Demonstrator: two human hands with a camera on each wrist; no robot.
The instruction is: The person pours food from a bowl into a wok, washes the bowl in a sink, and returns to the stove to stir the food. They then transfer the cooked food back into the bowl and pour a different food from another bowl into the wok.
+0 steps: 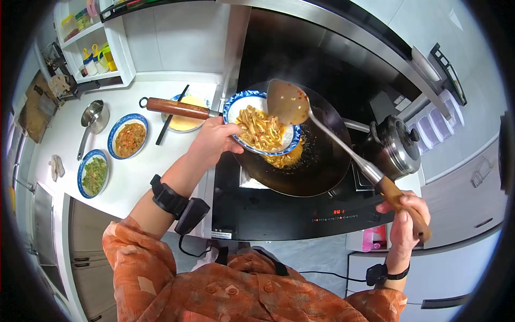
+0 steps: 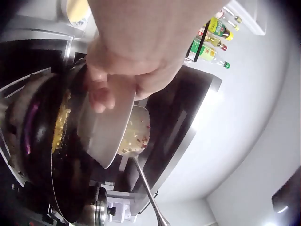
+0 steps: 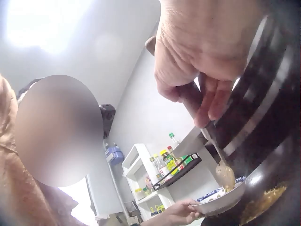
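Observation:
My left hand (image 1: 214, 140) grips the near-left rim of a blue-and-white bowl (image 1: 234, 102) over the wok (image 1: 316, 180). The bowl is tilted and holds glossy yellow-brown cooked strips (image 1: 257, 127). In my right hand (image 1: 406, 217) is the wooden handle of a wok spatula (image 1: 289, 103), its blade at the bowl's far right side, over the strips. Bits of red and pale food cling to the blade, as the left wrist view also shows. Below the bowl, more yellow food (image 1: 287, 160) lies in the oily wok, partly hidden by the bowl.
The wok's wooden handle (image 1: 179, 108) points left over a bowl of yellow liquid (image 1: 188, 119) with black chopsticks (image 1: 171, 115) across it. Further left are a bowl of reddish shreds (image 1: 129, 138), a bowl of chopped greens (image 1: 95, 176) and a steel ladle (image 1: 93, 115). A lidded pot (image 1: 391, 147) stands right.

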